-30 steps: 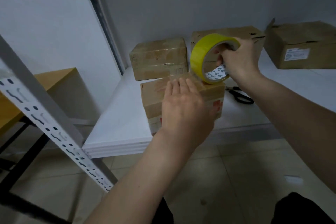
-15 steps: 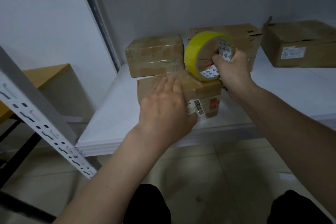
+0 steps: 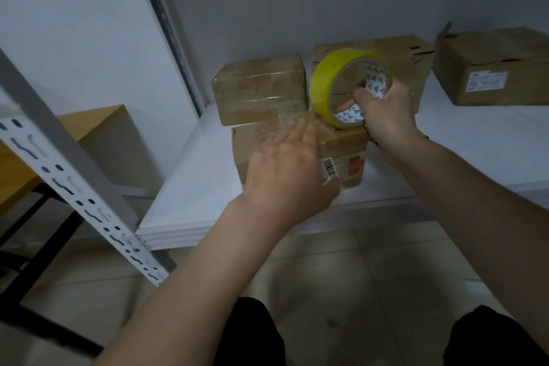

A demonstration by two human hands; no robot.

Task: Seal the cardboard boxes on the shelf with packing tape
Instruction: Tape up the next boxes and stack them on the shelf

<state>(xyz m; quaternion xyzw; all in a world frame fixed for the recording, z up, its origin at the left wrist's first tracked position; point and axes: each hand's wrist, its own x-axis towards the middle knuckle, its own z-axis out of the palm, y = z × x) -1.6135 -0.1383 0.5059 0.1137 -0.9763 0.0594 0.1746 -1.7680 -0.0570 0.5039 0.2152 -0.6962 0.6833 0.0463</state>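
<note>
A small cardboard box (image 3: 346, 154) with a barcode label and a red sticker stands near the front edge of the white shelf (image 3: 190, 187). My left hand (image 3: 289, 169) lies flat on the box's top and front, fingers straight and blurred by motion. My right hand (image 3: 386, 110) grips a yellow roll of packing tape (image 3: 329, 77), fingers hooked through its core, holding it upright on the box's far right top edge. Behind stand a taped box (image 3: 261, 86), a larger box (image 3: 410, 53) and another box (image 3: 493, 65) at the right.
A grey slotted shelf upright (image 3: 71, 169) slants across the left foreground. A wooden table (image 3: 92, 122) stands left of the shelf. Tiled floor (image 3: 356, 270) lies below, with my dark-clothed knees at the bottom edge.
My left hand has slid left across the box top. The tape roll stays at the box's far right edge, gripped by my right hand. The scissors seen earlier are now hidden.
</note>
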